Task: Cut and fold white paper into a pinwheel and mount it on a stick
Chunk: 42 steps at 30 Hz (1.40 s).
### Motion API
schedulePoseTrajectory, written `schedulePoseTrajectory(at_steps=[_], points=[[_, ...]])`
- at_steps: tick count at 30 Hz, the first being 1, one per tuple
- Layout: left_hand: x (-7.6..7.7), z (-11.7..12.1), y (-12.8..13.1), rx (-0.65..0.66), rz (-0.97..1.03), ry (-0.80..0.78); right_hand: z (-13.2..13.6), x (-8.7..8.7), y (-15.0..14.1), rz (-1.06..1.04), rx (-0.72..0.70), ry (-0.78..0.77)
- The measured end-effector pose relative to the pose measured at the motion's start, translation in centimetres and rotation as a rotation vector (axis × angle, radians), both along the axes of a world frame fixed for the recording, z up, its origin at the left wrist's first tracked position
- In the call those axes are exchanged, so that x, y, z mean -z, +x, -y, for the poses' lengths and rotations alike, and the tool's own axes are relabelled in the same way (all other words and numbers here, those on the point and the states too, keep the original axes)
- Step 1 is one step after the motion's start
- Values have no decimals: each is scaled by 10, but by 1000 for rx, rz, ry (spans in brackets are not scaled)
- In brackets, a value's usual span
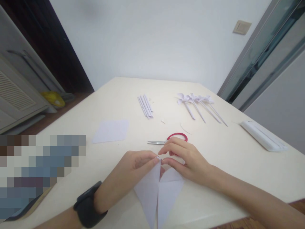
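A: Which colours did the folded paper (149, 189) show?

B: It was plain white with a pale lavender cast. The rolled sticks (145, 106) and the pinwheels (192, 98) matched it.

A: How were the scissors (157, 142) coloured?

B: Handle: red. Blades: silver-grey.

A: What was recorded for the surroundings?

B: The worktop (114, 101) was plain cream, the wall (143, 38) bluish white, the wall switch (242, 27) beige and the wristband (88, 205) black. The cabinet door (13, 82) carried an off-white slatted pattern.

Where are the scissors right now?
In the head view, the red-handled scissors lie slightly right of centre on the table, just beyond the right hand, which partly hides them.
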State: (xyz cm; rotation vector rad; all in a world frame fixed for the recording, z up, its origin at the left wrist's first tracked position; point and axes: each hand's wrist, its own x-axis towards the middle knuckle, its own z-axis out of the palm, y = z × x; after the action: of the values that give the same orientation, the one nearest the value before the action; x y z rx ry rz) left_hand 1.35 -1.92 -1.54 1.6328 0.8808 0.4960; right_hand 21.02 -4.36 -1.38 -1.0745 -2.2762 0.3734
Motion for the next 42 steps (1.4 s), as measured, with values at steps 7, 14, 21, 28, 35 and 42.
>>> schedulePoseTrajectory(at_steps=[7,14,21,28,35,42], points=[[-16,6,4,86,-283,332,3,2,-3,63,-20,-148],[-3,5,4,78,-309,410,0,2,-2,110,-75,-163],[-17,8,5,94,-313,383,-1,1,-1,11,-95,-226],[-6,10,5,73,-249,424,3,3,-4,32,-111,-205],[-9,10,3,70,-268,426,3,1,-4,3,-93,-229],[-5,6,3,31,-200,383,2,0,-3,21,-76,-173]])
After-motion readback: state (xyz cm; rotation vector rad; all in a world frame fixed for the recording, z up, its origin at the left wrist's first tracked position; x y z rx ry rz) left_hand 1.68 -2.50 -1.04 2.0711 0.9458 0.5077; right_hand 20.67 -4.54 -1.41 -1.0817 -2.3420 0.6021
